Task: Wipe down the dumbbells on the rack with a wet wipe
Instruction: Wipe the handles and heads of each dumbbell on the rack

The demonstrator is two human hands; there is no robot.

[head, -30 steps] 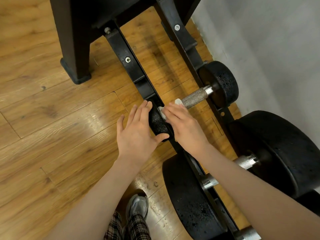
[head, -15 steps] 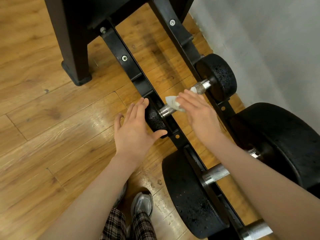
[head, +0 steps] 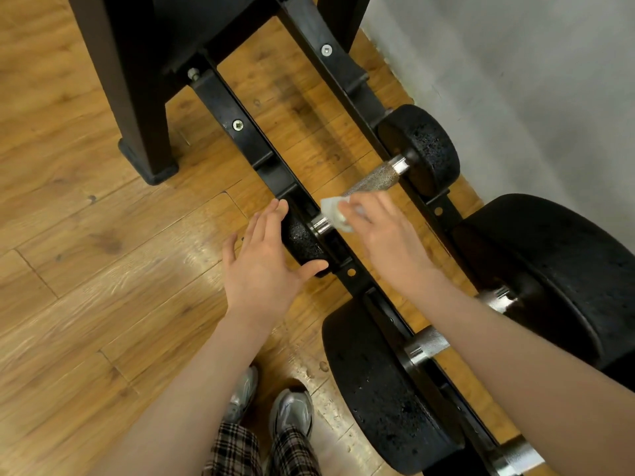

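Note:
A small black dumbbell [head: 422, 149] with a knurled steel handle lies across the two black rack rails [head: 240, 132]. My left hand [head: 264, 266] rests flat against its near head [head: 302, 245], fingers straight and thumb spread below it. My right hand [head: 388, 242] holds a white wet wipe [head: 335, 209] against the near part of the handle, beside the near head. The far half of the handle is bare. The wipe is mostly hidden under my fingers.
A much larger black dumbbell [head: 549, 269] sits on the rack just right of my right forearm. The rack's black leg [head: 144, 156] stands on the wooden floor at upper left. A grey wall [head: 515, 80] runs behind the rack. My shoes [head: 292, 410] are below.
My right hand moved the wipe off the top of the near head and onto the steel handle, rubbing along it. My left hand stayed against the near head.

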